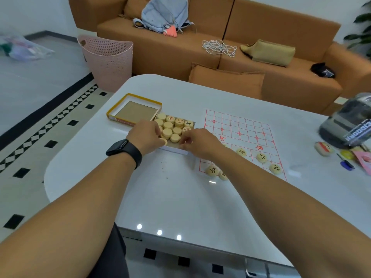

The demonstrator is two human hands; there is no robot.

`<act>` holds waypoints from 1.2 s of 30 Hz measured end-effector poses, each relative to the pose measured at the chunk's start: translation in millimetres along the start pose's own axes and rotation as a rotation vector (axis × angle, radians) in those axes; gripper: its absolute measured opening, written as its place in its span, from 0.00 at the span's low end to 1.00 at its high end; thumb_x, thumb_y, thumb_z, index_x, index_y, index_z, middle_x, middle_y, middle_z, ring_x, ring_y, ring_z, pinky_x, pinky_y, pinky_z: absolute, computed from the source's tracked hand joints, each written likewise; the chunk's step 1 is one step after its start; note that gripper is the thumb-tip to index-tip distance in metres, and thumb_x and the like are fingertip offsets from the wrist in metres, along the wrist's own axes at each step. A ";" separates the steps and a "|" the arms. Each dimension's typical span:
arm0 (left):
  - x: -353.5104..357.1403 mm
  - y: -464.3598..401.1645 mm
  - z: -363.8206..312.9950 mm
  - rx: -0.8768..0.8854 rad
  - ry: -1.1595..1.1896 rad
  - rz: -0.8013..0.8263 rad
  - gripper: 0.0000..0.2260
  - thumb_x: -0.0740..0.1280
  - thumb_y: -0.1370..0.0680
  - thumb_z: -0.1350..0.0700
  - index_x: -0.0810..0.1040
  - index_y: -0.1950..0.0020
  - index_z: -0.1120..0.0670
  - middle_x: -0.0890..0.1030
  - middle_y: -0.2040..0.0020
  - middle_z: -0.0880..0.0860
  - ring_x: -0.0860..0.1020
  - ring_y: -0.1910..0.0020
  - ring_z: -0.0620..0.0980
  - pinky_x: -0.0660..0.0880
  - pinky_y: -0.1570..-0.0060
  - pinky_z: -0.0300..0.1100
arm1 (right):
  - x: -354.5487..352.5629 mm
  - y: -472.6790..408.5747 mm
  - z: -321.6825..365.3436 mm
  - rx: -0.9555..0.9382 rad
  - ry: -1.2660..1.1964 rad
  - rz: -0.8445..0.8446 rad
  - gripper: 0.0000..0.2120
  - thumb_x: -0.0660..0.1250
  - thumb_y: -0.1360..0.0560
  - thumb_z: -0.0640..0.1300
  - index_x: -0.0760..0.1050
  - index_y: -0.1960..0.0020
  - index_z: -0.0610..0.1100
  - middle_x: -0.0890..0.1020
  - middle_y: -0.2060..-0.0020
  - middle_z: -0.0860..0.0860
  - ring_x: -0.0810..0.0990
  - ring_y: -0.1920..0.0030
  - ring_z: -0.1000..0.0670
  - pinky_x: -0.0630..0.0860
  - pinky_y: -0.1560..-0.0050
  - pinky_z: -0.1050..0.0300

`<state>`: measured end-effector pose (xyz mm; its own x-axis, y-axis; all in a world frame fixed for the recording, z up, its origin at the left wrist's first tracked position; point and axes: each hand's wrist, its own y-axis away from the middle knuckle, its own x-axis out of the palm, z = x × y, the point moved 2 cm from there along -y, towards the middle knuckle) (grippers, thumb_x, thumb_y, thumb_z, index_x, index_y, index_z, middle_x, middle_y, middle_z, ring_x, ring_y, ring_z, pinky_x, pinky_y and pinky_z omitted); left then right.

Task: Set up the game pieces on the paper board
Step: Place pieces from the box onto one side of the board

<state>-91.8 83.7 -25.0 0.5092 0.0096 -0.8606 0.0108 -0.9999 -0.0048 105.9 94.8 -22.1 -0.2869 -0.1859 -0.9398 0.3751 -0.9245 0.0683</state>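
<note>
Both hands work at the box (pixel 174 149): left hand (pixel 147 135) pinches a piece (pixel 163 141); right hand (pixel 197 140) grasps another, unclear. Next: place on board (pixel 239 135).

Orange-brown sofa (pixel 220 51) ran along the far wall, well beyond the fingers. On it: pale blue backpack (pixel 165 14), tangle of white cord (pixel 218 48), tan pouch (pixel 271 52), dark cap (pixel 323 70). Pink perforated basket (pixel 107 61) stood on the floor left of the sofa. Grey floor tiles (pixel 36 81) carried a black-and-white checkered border (pixel 50 127). White glossy counter (pixel 180 197) reflected three ceiling lights. Plant leaves (pixel 363 27) showed far right.
</note>
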 end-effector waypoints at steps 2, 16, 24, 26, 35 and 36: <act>2.5 4.5 -3.6 -0.010 -0.041 -0.009 0.15 0.75 0.28 0.53 0.80 0.43 0.53 0.78 0.45 0.54 0.79 0.48 0.55 0.78 0.51 0.47 | -1.4 0.0 -0.3 0.000 -0.002 0.005 0.05 0.72 0.25 0.53 0.81 0.50 0.54 0.81 0.55 0.56 0.80 0.53 0.52 0.79 0.53 0.51; -8.2 -0.9 6.4 -0.014 -0.015 -0.065 0.16 0.75 0.28 0.44 0.84 0.44 0.49 0.81 0.46 0.49 0.80 0.46 0.54 0.79 0.50 0.49 | 9.2 -24.4 34.3 -0.030 0.111 -0.178 0.13 0.67 0.23 0.55 0.80 0.43 0.50 0.80 0.48 0.51 0.76 0.46 0.46 0.77 0.53 0.50; -8.4 -3.2 2.4 0.005 -0.110 -0.109 0.15 0.71 0.25 0.40 0.86 0.47 0.48 0.80 0.46 0.51 0.77 0.43 0.56 0.78 0.52 0.48 | 2.4 -22.4 24.7 0.118 -0.142 -0.130 0.15 0.61 0.18 0.50 0.81 0.55 0.43 0.81 0.61 0.47 0.78 0.59 0.46 0.74 0.60 0.52; -7.5 -4.0 2.9 -0.001 -0.083 -0.101 0.15 0.69 0.24 0.39 0.87 0.50 0.49 0.80 0.49 0.52 0.77 0.45 0.55 0.79 0.52 0.49 | 2.4 -22.6 24.1 0.170 -0.173 -0.092 0.18 0.60 0.17 0.49 0.80 0.56 0.39 0.81 0.62 0.45 0.77 0.61 0.46 0.71 0.63 0.53; 4.5 -6.4 -9.9 0.021 -0.153 -0.036 0.14 0.63 0.20 0.41 0.86 0.51 0.45 0.77 0.48 0.51 0.72 0.42 0.57 0.65 0.50 0.47 | -7.7 -0.9 7.3 0.181 0.044 -0.010 0.13 0.63 0.23 0.51 0.81 0.55 0.44 0.83 0.59 0.47 0.80 0.57 0.45 0.78 0.57 0.49; 5.5 -6.7 -11.1 0.006 -0.153 -0.039 0.14 0.63 0.20 0.41 0.86 0.51 0.45 0.77 0.48 0.50 0.71 0.42 0.57 0.64 0.50 0.48 | -9.1 0.4 5.2 0.173 0.072 -0.027 0.13 0.63 0.22 0.51 0.82 0.53 0.45 0.83 0.57 0.48 0.80 0.56 0.45 0.79 0.55 0.49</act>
<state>-79.5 90.5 -24.0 0.3711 0.0474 -0.9274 0.0222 -0.9989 -0.0422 104.1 94.4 -11.8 -0.2289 -0.1421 -0.9630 0.2089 -0.9734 0.0939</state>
